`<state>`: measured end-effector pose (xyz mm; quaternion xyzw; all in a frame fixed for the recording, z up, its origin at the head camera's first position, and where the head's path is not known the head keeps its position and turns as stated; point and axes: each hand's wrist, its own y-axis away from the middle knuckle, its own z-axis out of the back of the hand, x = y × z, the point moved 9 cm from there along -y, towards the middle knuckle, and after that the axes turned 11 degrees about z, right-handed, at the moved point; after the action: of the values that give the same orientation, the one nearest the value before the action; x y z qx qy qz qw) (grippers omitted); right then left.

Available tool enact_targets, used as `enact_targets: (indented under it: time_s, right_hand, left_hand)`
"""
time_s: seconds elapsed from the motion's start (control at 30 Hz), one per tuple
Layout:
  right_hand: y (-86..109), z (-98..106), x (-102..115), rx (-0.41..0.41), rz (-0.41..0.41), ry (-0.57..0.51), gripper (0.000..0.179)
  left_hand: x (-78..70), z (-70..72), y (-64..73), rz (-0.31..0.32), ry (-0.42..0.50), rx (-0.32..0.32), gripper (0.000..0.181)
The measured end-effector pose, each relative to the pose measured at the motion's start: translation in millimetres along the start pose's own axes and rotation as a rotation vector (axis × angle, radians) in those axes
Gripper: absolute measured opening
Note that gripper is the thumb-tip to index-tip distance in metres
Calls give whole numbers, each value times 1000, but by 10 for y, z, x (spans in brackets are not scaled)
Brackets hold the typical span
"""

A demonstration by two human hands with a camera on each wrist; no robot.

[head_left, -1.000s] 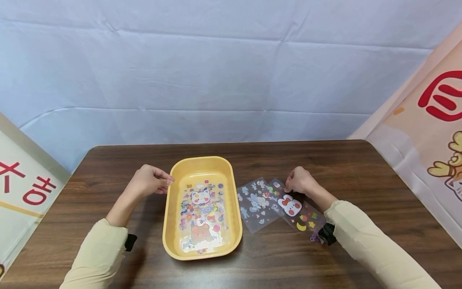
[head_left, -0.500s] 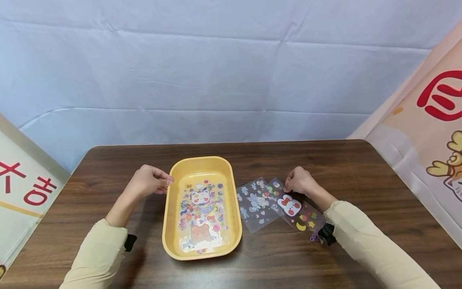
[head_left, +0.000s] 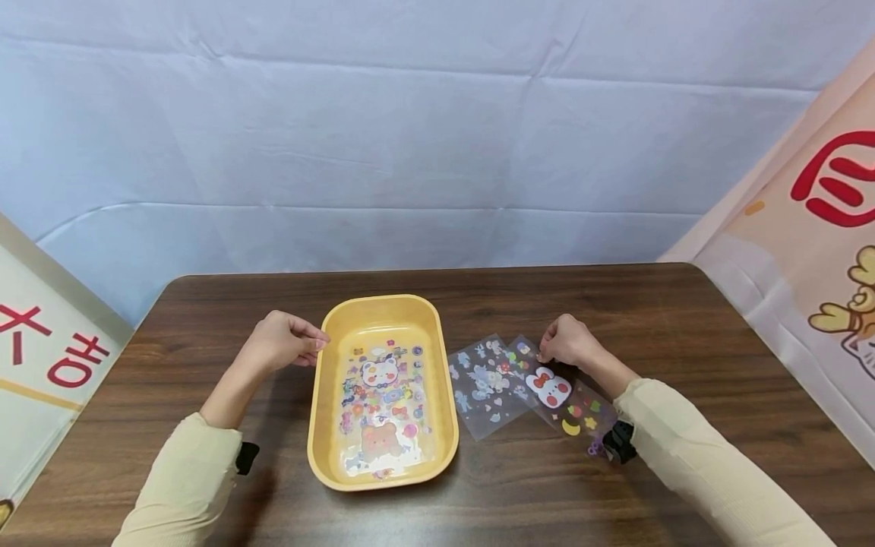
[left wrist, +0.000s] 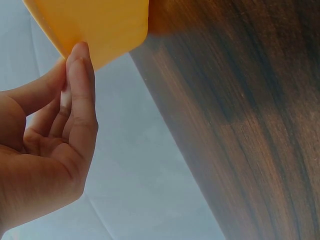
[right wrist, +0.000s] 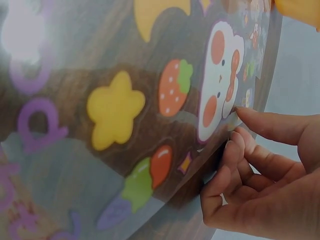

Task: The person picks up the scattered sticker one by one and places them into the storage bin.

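In the head view a yellow tray (head_left: 317, 425) stands left of centre, with several clear sheets printed with cartoon stickers (head_left: 379, 441) lying in it. My left hand (head_left: 280, 343) pinches the tray's left rim between thumb and fingertips; the left wrist view shows the thumb (left wrist: 50, 85) against the rim. Right of the tray, two clear sticker sheets overlap on the table. My right hand (head_left: 567, 342) pinches the upper right edge of the nearer one, the bunny sticker sheet (head_left: 550, 389). The other sheet (head_left: 481, 387), with small pale figures, lies partly against it, beside the tray.
The dark wooden table (head_left: 533, 486) has its far edge against a pale cloth backdrop (head_left: 437, 152). Printed banners hang at the left (head_left: 48, 357) and right (head_left: 807, 251). A black strap (head_left: 619, 442) on the right wrist overlaps the bunny sheet's lower end.
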<state>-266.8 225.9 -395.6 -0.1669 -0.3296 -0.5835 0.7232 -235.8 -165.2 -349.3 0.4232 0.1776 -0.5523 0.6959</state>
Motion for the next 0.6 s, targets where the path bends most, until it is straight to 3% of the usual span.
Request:
enact_targets:
  time_s: [0.33,0.6]
  right_hand:
    - [-2,-3,-3,6,1,-14,15]
    - [3,-23,-29,14,-20,-10,6]
  left_hand:
    - [-2,0,5,3,3,1,17]
    - [-11,-13,6,-5,7,10,18]
